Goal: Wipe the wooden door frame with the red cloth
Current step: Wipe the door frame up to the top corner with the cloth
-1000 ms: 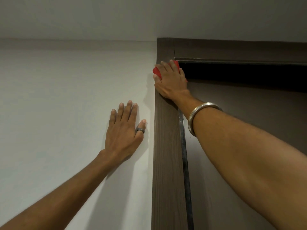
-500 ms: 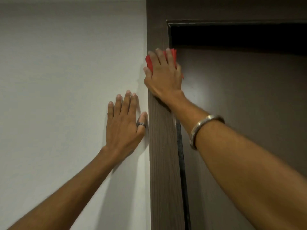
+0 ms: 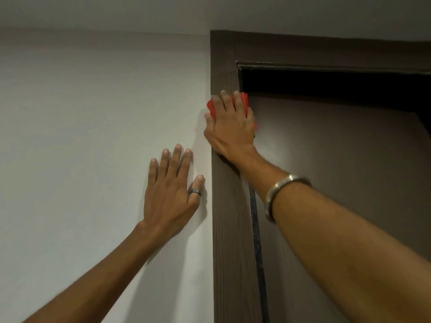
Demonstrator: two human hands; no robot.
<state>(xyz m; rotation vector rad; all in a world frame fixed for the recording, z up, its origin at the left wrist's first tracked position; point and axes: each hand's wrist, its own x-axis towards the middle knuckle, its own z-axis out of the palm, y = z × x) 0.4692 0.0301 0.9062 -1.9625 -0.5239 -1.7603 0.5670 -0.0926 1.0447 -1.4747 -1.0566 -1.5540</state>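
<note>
A dark brown wooden door frame (image 3: 229,229) runs up the middle and turns right along the top. My right hand (image 3: 229,127) presses a red cloth (image 3: 243,101) flat against the frame's upright, a little below the upper corner. Only the cloth's edges show around my fingers. My left hand (image 3: 171,194) lies flat and empty on the white wall, fingers spread, just left of the frame.
The white wall (image 3: 93,136) fills the left side and meets the ceiling (image 3: 210,12) above. A brown door (image 3: 349,171) stands ajar inside the frame, with a dark gap (image 3: 326,82) above it. A black seal strip (image 3: 256,241) runs down the frame's inner edge.
My right hand with the cloth has slid down the upright from near the top corner. The view dipped, then tilted back up. My left hand has stayed on the wall.
</note>
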